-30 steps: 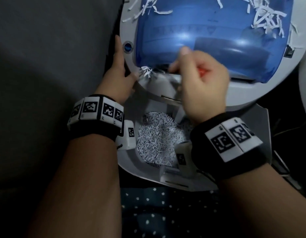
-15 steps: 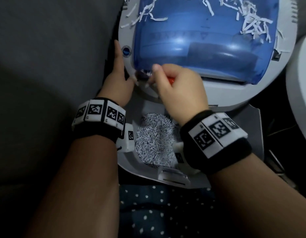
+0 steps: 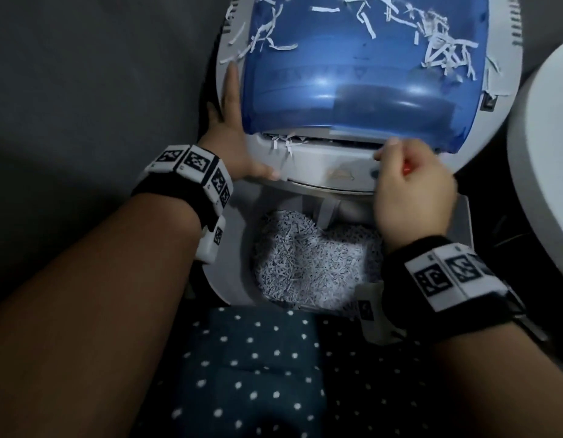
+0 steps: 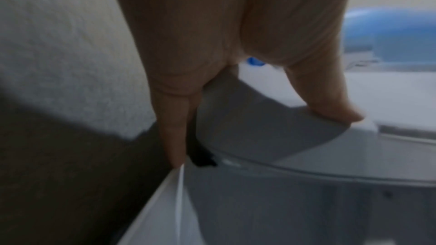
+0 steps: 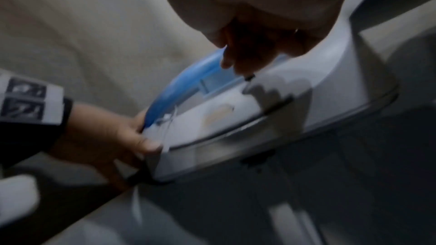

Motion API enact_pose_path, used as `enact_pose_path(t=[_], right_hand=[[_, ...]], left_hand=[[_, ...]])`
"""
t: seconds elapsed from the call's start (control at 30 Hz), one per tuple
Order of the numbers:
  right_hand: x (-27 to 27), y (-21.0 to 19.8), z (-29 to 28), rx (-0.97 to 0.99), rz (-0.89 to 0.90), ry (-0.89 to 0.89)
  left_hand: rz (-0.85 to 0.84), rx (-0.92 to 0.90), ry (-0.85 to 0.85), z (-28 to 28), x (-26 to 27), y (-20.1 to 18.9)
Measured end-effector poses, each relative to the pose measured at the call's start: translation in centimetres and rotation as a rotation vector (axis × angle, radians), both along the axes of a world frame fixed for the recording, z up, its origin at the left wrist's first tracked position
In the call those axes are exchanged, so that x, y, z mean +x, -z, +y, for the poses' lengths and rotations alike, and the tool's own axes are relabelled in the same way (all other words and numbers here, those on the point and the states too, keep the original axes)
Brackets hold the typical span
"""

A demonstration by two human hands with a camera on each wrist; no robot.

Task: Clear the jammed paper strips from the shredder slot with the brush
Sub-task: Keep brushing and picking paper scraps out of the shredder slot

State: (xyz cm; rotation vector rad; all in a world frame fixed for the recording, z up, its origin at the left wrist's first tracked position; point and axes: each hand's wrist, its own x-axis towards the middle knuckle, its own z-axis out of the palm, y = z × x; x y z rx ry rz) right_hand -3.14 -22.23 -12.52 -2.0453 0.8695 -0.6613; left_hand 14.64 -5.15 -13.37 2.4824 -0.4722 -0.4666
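The shredder has a white body and a blue see-through cover littered with loose white strips. Jammed paper strips hang out of the left end of the slot. My left hand lies flat against the shredder's left side, fingers straight, thumb pressing on the front corner. My right hand grips the brush, whose red handle shows inside the fist. It is at the slot's right end. The dark brush tip touches the slot edge; the bristles are hidden.
Below the shredder head, the open grey bin holds a heap of fine shreds. A white rounded object stands close on the right. Grey fabric fills the left. Dotted dark cloth lies nearest me.
My right hand has swept the brush along the slot from the left end to the right end. My left hand has slid further up the shredder's side.
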Motion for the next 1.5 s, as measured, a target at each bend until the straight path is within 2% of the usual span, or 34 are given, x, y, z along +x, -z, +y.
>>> enact_pose_path(t=[0.07,0.17,0.2,0.27,0.33,0.4,0.5,0.63,0.67,0.73,0.8,0.87,0.97,1.03,1.07,1.17,1.2,1.33,1.4,1.5], right_hand=[[1.2,0.7,1.4,0.077,0.035,-0.129],[2.1,0.9,3.6,0.222,-0.088,-0.308],[2.0,0.9,3.9,0.224,-0.122,-0.299],[2.0,1.1,3.7,0.244,-0.178,-0.171],[2.6,1.4,3.2,0.249,-0.174,-0.097],[3.2,1.6,3.3,0.275,-0.142,-0.189],[3.6,1.2,4.3,0.367,-0.190,-0.344],[4.0,0.9,3.3,0.422,-0.348,-0.058],[4.2,1.0,3.5,0.414,-0.327,-0.073],[4.6,1.2,4.9,0.381,-0.215,-0.264],[4.6,1.3,5.8,0.407,-0.206,-0.384],[4.2,0.4,5.2,0.461,-0.265,-0.322],[3.3,-0.8,3.2,0.383,-0.485,-0.158],[3.5,-1.0,3.6,0.278,-0.579,-0.198],[3.9,-1.0,4.2,0.224,-0.566,-0.253],[5.1,-0.3,6.1,0.089,-0.304,-0.434],[5.1,-0.1,6.3,0.038,-0.199,-0.440],[3.4,-0.5,4.8,-0.132,-0.011,-0.247],[2.9,-1.3,4.2,-0.095,-0.088,-0.185],[3.8,-1.4,5.2,-0.021,-0.338,-0.224]], left_hand=[[-0.003,-0.022,0.017,-0.1,0.3,0.4],[-0.023,-0.040,0.052,-0.3,0.3,0.7],[-0.033,-0.032,0.070,-0.3,0.4,0.8],[-0.048,-0.014,0.089,0.0,0.5,0.7],[-0.062,-0.003,0.097,0.2,0.7,0.9],[-0.065,-0.002,0.101,0.2,0.8,0.9],[-0.062,0.005,0.067,0.1,0.5,0.8],[-0.057,-0.004,0.062,0.2,0.5,1.0],[-0.051,-0.005,0.063,0.2,0.6,1.0],[-0.040,-0.009,0.062,0.2,0.6,1.1],[-0.041,-0.015,0.058,0.1,0.5,1.1],[-0.037,-0.001,0.046,0.0,0.3,1.0],[-0.020,0.011,0.041,0.0,0.1,0.7],[-0.011,0.005,0.037,0.0,0.0,0.6],[-0.007,-0.002,0.035,0.0,0.0,0.5],[-0.011,-0.026,0.022,-0.1,0.2,0.7],[-0.019,-0.034,0.021,-0.2,0.2,0.8],[-0.011,-0.007,0.027,-0.1,0.0,0.6],[-0.012,-0.006,0.042,0.0,-0.2,0.4],[-0.004,-0.008,0.044,0.0,-0.2,0.4]])
